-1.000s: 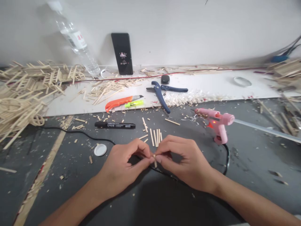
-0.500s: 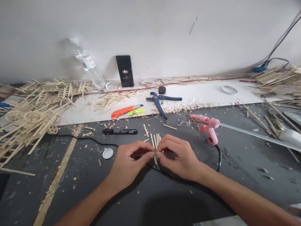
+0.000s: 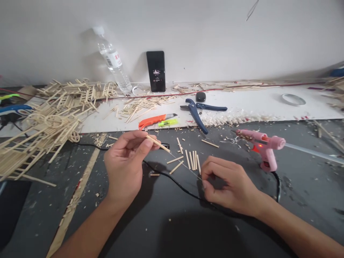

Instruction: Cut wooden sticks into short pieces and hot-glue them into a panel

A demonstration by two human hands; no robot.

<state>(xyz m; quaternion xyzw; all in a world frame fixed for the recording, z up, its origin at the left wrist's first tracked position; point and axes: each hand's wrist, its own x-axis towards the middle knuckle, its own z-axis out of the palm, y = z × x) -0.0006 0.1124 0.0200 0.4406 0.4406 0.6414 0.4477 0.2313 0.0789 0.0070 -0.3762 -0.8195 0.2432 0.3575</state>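
My left hand (image 3: 125, 163) is closed, pinching a short thin wooden stick (image 3: 158, 144) between thumb and fingers above the dark table. From the stick's free end a thin clear strand (image 3: 192, 171), looking like hot glue, stretches to my right hand (image 3: 231, 184). The thumb and index finger of that hand are pinched at the strand's other end. Between the hands, several cut wooden sticks (image 3: 192, 160) lie on the table. A black marker (image 3: 165, 146) is mostly hidden behind my left hand.
A pink glue gun (image 3: 264, 145) with a lit red light stands at right. Behind are blue cutters (image 3: 197, 116), an orange knife (image 3: 153, 121), a yellow-green highlighter (image 3: 168, 123), a phone (image 3: 156, 71) and a bottle (image 3: 115, 64). Wooden stick structures (image 3: 53, 125) pile up at left. A black cable (image 3: 177, 182) crosses the table.
My hands, previously together at the sticks, have moved apart. The left hand has lifted a stick up and left, and a strand now spans the gap. The camera view has shifted left.
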